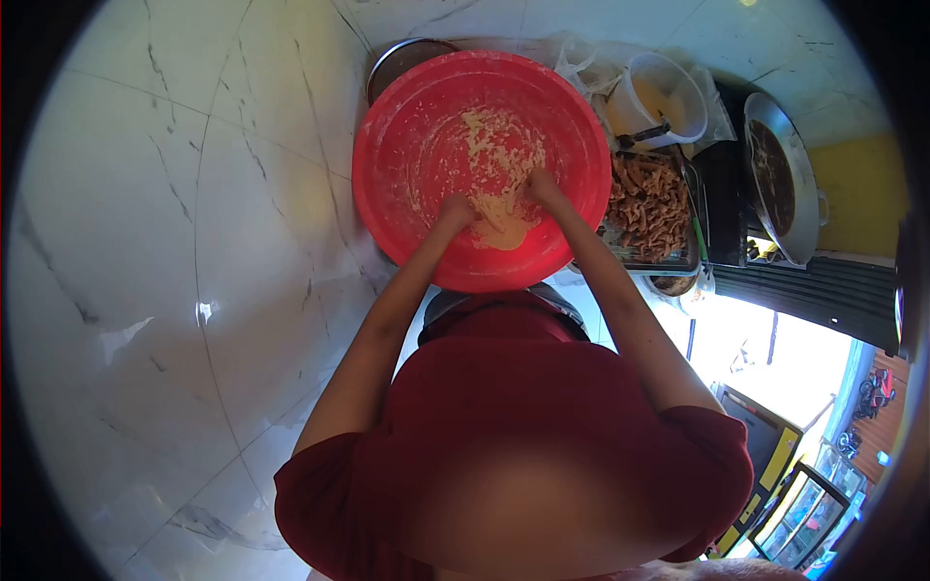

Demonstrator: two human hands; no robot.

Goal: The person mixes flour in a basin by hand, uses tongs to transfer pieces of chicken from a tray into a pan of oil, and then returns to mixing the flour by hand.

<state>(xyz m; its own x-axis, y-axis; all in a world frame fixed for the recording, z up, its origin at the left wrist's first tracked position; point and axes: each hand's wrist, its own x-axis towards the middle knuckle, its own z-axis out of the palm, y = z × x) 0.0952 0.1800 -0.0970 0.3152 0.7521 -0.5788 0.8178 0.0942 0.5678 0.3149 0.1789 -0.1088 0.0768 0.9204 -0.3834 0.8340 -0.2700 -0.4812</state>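
Observation:
A wide red basin (383, 145) is in front of me, its inside dusted with flour. Pale clumpy flour (494, 145) is spread over its far side, and a smoother yellowish heap (504, 232) lies nearer to me. My left hand (457, 208) is down in the basin at the left edge of this heap, its fingers curled. Beside the heap's right edge, my right hand (541, 186) is also closed, fingers bent in toward the flour. Pale floury pieces lie between the two hands. What either hand grips is too small and covered to make out.
Right of the basin, a tray (693, 257) holds a pile of brown fried strips (651, 208). Behind it stands a white tub (696, 111) with yellowish contents and a dark-handled tool. Farther right is a large pan (809, 184) of dark oil. A tiled wall (194, 242) is at left.

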